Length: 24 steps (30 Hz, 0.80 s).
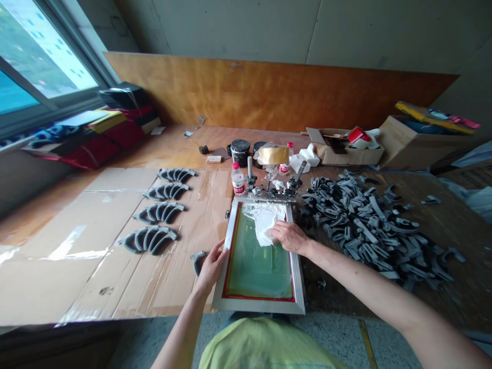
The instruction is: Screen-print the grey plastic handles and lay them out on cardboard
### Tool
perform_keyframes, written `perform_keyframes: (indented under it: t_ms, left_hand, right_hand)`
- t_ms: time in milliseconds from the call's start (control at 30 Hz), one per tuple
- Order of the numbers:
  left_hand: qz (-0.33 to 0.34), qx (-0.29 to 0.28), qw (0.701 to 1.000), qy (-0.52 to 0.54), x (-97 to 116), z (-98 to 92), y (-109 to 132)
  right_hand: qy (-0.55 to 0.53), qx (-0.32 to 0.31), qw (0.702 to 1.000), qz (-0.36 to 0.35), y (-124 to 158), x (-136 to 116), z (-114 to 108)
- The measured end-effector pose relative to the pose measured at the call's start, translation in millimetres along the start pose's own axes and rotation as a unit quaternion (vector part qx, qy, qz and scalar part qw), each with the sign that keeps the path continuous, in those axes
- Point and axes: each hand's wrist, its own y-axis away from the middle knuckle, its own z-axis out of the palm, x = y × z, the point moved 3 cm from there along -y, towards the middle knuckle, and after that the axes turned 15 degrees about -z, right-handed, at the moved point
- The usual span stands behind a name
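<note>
A screen-printing frame (298, 279) with a silver metal rim and a green mesh lies in front of me, its far end at a metal clamp stand (272, 195). My left hand (213, 264) grips the left rim of the frame. Just left of that hand is one grey curved plastic part (198, 260). My right hand (289, 237) is closed on the edge of a white, ink-smeared scraper (265, 225) over the upper mesh; its exact shape is hidden by ink and fingers. White ink (251, 209) is spread along the mesh's far end.
Rows of grey curved parts (159, 212) stand on cardboard (103, 205) at left. A large heap of grey parts (357, 220) lies at right. Behind the frame are a red-capped bottle (238, 180), a black tub (240, 152) and a tape roll (273, 155). An open box (349, 156) stands farther back.
</note>
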Motion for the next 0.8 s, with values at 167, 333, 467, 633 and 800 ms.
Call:
perform_keyframes:
  t_ms: [167, 333, 467, 633, 800]
  left_hand:
    - [0.01, 0.02, 0.999, -0.026, -1.8, -0.8, -1.1]
    - [0.017, 0.043, 0.998, -0.042, -3.8, -3.5, -2.6]
    - [0.016, 0.052, 0.998, -0.041, -2.3, -4.8, -0.9]
    - [0.021, 0.04, 0.998, -0.044, 1.2, -5.8, 0.7]
    - [0.023, 0.027, 0.999, -0.035, 12.8, -6.5, 10.7]
  right_hand:
    - [-0.04, -0.001, 0.998, -0.039, 2.2, 13.1, -19.7]
    - [0.031, 0.104, 0.994, 0.03, -8.3, 11.8, -5.1]
    - [0.05, 0.099, 0.994, -0.012, 8.0, -12.0, 15.8]
    - [-0.034, 0.117, 0.992, 0.029, 6.4, 14.4, -10.8]
    - [-0.068, 0.095, 0.974, 0.192, -34.7, 63.8, -41.9]
